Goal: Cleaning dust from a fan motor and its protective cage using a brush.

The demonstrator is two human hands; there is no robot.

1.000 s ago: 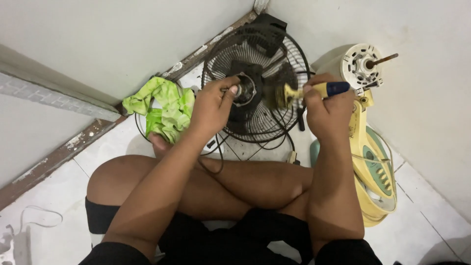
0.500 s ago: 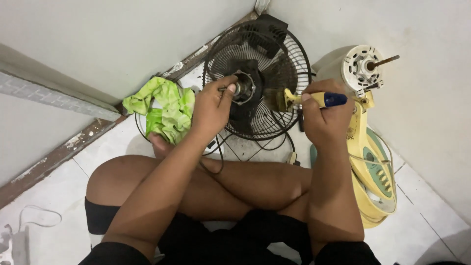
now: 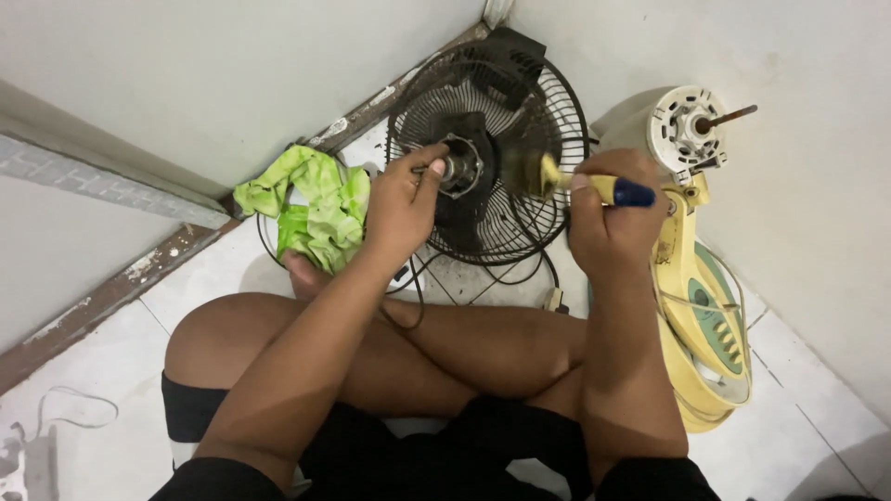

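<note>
A black wire fan guard (image 3: pixel 548 102) leans in the corner of the room in front of me. My left hand (image 3: pixel 399 206) pinches the round metal part (image 3: pixel 458 170) at the guard's centre. My right hand (image 3: pixel 608 223) is closed around a small brush with a yellow and blue handle (image 3: pixel 617 191); its bristles (image 3: pixel 531 173) touch the guard just right of the centre. My crossed bare legs lie below both hands.
A cream fan body with its motor and bare shaft (image 3: pixel 687 125) lies on the floor at the right, on a yellow-green base (image 3: pixel 710 343). A green cloth (image 3: pixel 316 209) sits left of the guard. Black cable (image 3: pixel 520 274) runs under the guard. White walls close the corner.
The brush has shifted a little left and up against the guard. My left hand stays at the centre part.
</note>
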